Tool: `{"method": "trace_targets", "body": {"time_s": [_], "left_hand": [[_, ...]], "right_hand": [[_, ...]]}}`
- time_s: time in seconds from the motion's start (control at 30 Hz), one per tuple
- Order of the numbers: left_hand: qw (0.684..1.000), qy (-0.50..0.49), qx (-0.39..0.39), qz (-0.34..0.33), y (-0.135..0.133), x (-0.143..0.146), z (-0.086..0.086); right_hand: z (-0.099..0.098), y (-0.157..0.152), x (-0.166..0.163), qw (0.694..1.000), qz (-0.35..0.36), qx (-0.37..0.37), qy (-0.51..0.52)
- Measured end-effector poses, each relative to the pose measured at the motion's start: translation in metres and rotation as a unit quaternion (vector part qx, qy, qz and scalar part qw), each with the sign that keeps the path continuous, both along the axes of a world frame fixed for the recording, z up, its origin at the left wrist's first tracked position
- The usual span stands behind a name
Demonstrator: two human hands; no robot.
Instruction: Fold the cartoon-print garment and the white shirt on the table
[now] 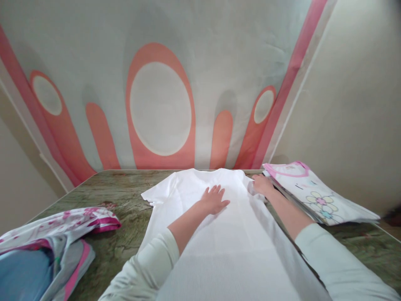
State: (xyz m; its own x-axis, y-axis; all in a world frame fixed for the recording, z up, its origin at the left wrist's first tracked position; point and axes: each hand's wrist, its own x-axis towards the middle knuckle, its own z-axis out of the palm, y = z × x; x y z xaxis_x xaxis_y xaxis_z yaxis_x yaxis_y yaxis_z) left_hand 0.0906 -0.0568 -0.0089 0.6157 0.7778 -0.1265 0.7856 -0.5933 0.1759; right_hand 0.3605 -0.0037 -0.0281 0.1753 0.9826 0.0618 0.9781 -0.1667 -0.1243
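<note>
A white short-sleeved T-shirt (pixel 219 234) lies spread out on the table, its neckline toward the wall and its lower part running out of view toward me. My left hand (pixel 214 200) rests flat on the upper chest of the shirt, fingers spread. At the shirt's right sleeve, my right hand (pixel 262 184) has its fingers bent around the fabric edge, pinching it; the fingertips are partly hidden. The left sleeve (pixel 161 188) extends outward over the tabletop.
To the right sits a stack of folded clothes, topped by a white shirt with a flower print and pink collar (pixel 322 196). A loose heap of pink, grey and blue clothes (pixel 59 251) lies at left. The wood-patterned table (pixel 122 188) meets a wall with orange-pink shapes (pixel 159 100).
</note>
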Motion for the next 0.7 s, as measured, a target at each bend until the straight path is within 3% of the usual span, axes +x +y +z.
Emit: {"method": "trace_targets", "body": {"time_s": [0.17, 0.33, 0.53, 0.7], "left_hand": [[1.000, -0.015, 0.013, -0.021, 0.017, 0.042, -0.017], [0.999, -0.030, 0.020, -0.038, 0.023, 0.070, -0.028], [0.995, -0.063, 0.055, -0.050, 0.019, 0.079, -0.041], [0.996, -0.058, 0.060, -0.039, 0.016, 0.078, -0.042]], "right_hand": [[-0.012, 0.012, 0.012, 0.998, -0.052, -0.005, -0.038], [-0.014, 0.018, 0.017, 0.999, -0.025, -0.011, -0.042], [-0.001, 0.015, 0.026, 0.997, 0.008, 0.014, -0.071], [0.000, 0.011, 0.029, 0.994, 0.036, 0.011, -0.103]]}}
